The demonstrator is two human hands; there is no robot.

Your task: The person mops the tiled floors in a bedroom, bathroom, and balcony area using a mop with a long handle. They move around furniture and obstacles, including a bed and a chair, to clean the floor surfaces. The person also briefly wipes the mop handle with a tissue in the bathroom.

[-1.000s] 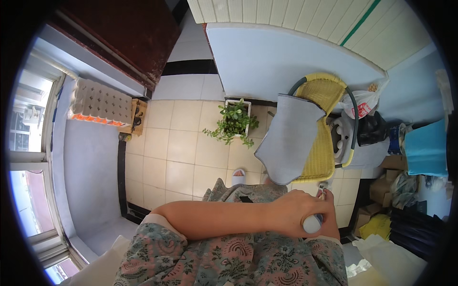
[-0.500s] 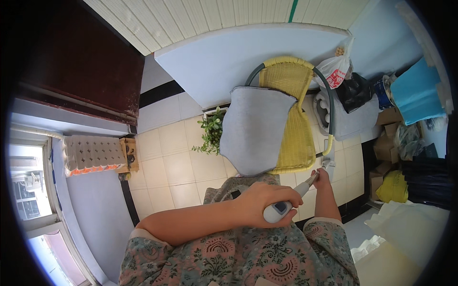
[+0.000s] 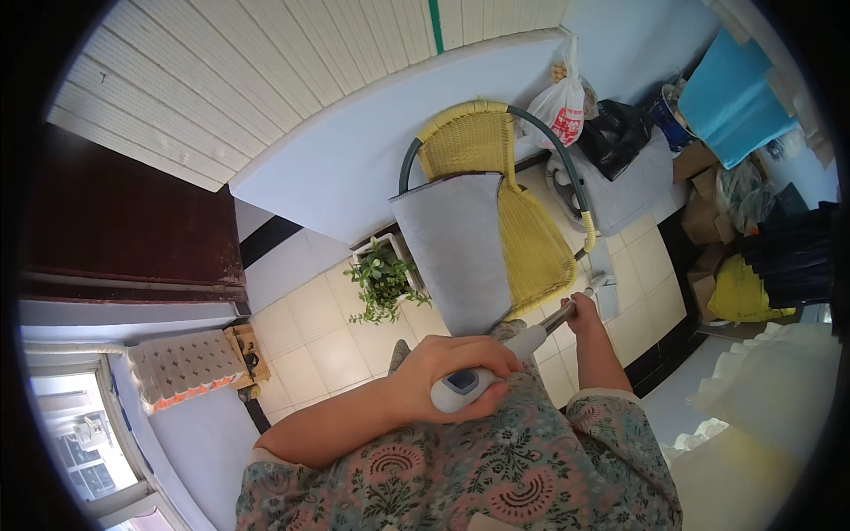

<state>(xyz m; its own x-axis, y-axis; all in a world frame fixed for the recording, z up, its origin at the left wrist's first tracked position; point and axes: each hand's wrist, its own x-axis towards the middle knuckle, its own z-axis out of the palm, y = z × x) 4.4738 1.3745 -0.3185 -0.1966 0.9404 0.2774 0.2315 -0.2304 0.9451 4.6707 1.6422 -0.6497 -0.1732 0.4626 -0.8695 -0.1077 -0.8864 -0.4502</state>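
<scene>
My left hand (image 3: 423,379) is closed around the white grip of a long-handled flat mop (image 3: 462,390) just in front of my body. Lower on its metal pole, my right hand (image 3: 582,315) has its fingers wrapped round the shaft. Beyond that hand the pole runs down to a pale flat head (image 3: 606,299), which lies on the tiles beside a yellow woven chair (image 3: 535,257). A grey cloth pad (image 3: 456,252) drapes over the left part of the chair. My right forearm stays apart from the chair.
A potted plant (image 3: 382,276) stands left of the chair. Behind it on the right are a white plastic bag (image 3: 560,113), a black bag (image 3: 613,137), cardboard boxes (image 3: 699,199) and a yellow bag (image 3: 744,292). A covered box (image 3: 186,365) sits by the left wall.
The view has turned, so the chair, plant and bags appear shifted left. The mop's grip and my left hand have moved left in the picture; both hands keep their hold.
</scene>
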